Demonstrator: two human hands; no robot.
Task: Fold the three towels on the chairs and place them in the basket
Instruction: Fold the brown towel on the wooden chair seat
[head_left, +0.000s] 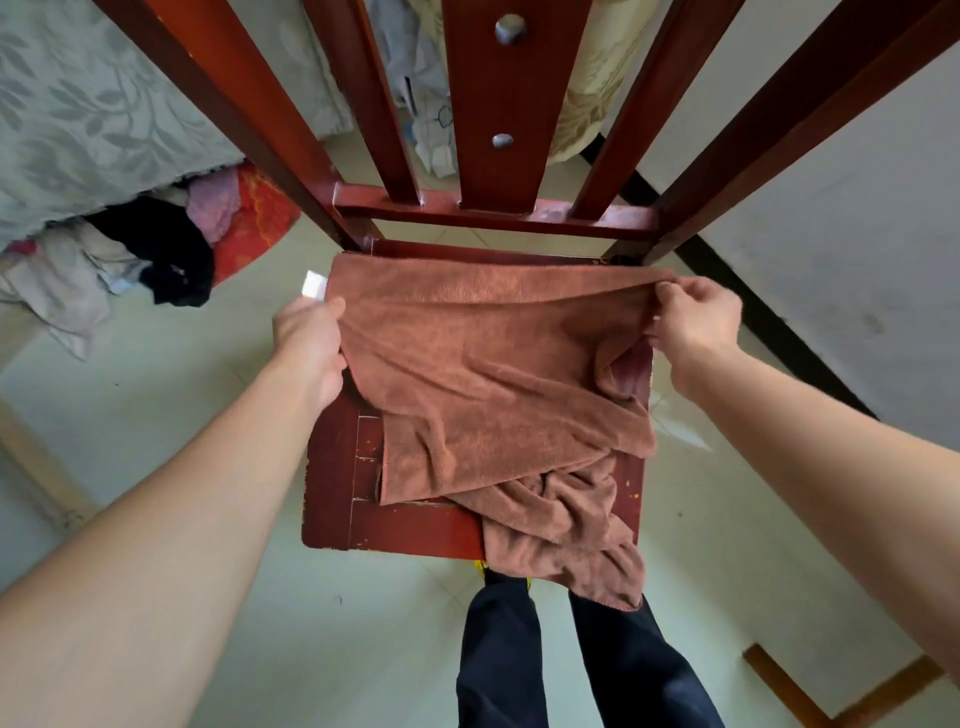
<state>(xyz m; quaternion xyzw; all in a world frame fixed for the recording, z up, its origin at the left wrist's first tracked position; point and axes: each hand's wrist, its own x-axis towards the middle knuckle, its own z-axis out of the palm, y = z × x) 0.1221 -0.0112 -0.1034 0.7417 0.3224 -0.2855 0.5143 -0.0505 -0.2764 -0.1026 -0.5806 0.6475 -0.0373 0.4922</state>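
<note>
Two bare forearms run in from the near corners, cut off by the frame. Between them, dark trouser legs (571, 665) stand just near of the chair (332, 499); feet mostly hidden under the seat edge.

Left hand (311, 348): fingers curled shut on the left edge of the brown towel (493, 374), fingertips hidden under the cloth. A white tag (315, 285) sticks out just beyond it.

Right hand (696, 317): thumb and fingers pinched on the towel's far right corner, lifting it slightly off the seat.

Towel lies across the seat, far edge stretched straight between the hands near the backrest. Near part is rumpled; one end spills over the seat's near right edge and hangs in front of the trousers. Bare seat shows at near left.

Chair top cut off by the frame. Clothes pile (130, 270) on the floor far left, partly under a patterned cloth (93, 114). Open floor left and right of the chair; wall (831, 260) close on the right.

No basket in view.
</note>
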